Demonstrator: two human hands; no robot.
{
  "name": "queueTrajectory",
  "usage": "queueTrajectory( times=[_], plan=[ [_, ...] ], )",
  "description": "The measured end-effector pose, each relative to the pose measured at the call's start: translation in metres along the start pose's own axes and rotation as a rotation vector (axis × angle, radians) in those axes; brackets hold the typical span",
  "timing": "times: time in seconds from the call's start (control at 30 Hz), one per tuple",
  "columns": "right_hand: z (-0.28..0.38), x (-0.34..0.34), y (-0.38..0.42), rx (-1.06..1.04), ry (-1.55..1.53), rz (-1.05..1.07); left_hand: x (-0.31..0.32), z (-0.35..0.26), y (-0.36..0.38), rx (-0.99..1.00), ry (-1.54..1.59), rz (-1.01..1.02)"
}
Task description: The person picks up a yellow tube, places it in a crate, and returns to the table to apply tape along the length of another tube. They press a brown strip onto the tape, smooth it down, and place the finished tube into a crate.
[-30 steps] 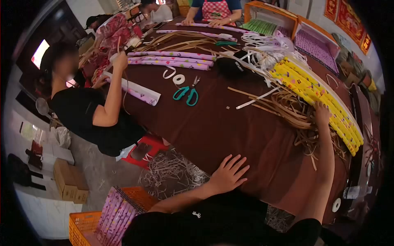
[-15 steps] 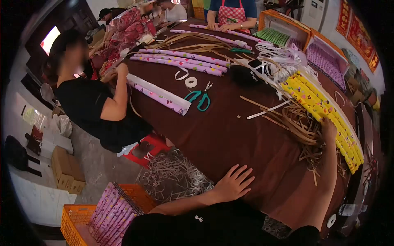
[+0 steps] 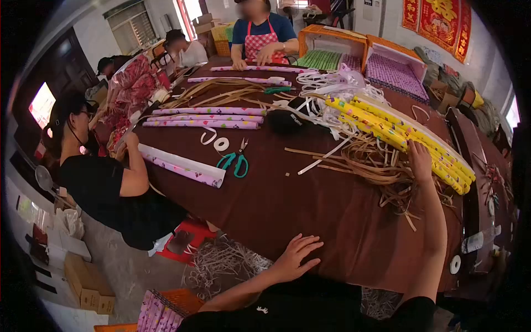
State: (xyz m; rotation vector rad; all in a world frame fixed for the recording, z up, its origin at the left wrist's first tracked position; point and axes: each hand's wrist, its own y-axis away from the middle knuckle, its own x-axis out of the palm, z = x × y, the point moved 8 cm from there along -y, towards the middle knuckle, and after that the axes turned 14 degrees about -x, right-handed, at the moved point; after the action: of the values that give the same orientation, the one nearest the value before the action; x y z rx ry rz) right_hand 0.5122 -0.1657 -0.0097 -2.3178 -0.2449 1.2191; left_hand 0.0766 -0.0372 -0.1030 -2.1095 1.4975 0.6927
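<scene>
My left hand point(image 3: 296, 258) rests on the brown cloth at the table's near edge, its fingers stretched out and nothing in it. My right hand point(image 3: 420, 160) reaches to the right side, fingers curled over a yellow patterned roll point(image 3: 376, 128) at the near side of a bundle. The other yellow rolls point(image 3: 437, 145) lie side by side just beyond it. Beneath and left of this hand is a tangled heap of tan strips point(image 3: 368, 161). White ribbons point(image 3: 345, 83) lie past the yellow rolls' far ends.
Teal-handled scissors point(image 3: 239, 161), a tape roll point(image 3: 221, 144) and pink rolls point(image 3: 204, 118) lie on the table point(image 3: 265, 205). A co-worker point(image 3: 99, 177) at left handles a pink sheet; another point(image 3: 263, 41) stands at the far side. Crates point(image 3: 334, 33) stand at the back.
My view has tilted up, showing more of the room. One yellow roll's far end now sticks out to the left of the bundle, with my right hand on it. My left hand stays on the cloth.
</scene>
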Motion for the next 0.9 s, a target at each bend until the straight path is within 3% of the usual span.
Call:
queueTrajectory(
  times=[0.1, 0.27, 0.43, 0.57, 0.67, 0.7, 0.77, 0.9],
  plan=[
    [0.024, -0.037, -0.017, -0.134, 0.020, -0.072, -0.005, -0.003, 0.002, 0.024, 0.121, 0.047],
    [0.098, -0.117, -0.050, -0.423, 0.041, -0.130, -0.043, -0.042, -0.007, 0.157, -0.030, -0.126],
    [0.180, -0.180, -0.066, -0.594, 0.087, -0.179, -0.046, -0.048, -0.018, 0.073, 0.131, -0.109],
    [0.226, -0.248, -0.084, -0.519, -0.007, -0.220, -0.030, -0.055, -0.020, -0.007, 0.342, -0.019],
    [0.242, -0.278, -0.108, -0.405, -0.073, -0.217, -0.012, -0.081, -0.027, 0.044, 0.735, 0.097],
    [0.247, -0.284, -0.115, -0.373, -0.064, -0.228, -0.004, -0.085, -0.033, 0.038, 0.733, 0.108],
    [0.250, -0.289, -0.127, -0.325, -0.175, -0.211, 0.003, -0.087, -0.040, 0.031, 1.074, 0.164],
    [0.260, -0.286, -0.129, -0.262, -0.358, -0.206, -0.013, -0.118, -0.030, 0.041, 1.123, 0.101]
  ],
)
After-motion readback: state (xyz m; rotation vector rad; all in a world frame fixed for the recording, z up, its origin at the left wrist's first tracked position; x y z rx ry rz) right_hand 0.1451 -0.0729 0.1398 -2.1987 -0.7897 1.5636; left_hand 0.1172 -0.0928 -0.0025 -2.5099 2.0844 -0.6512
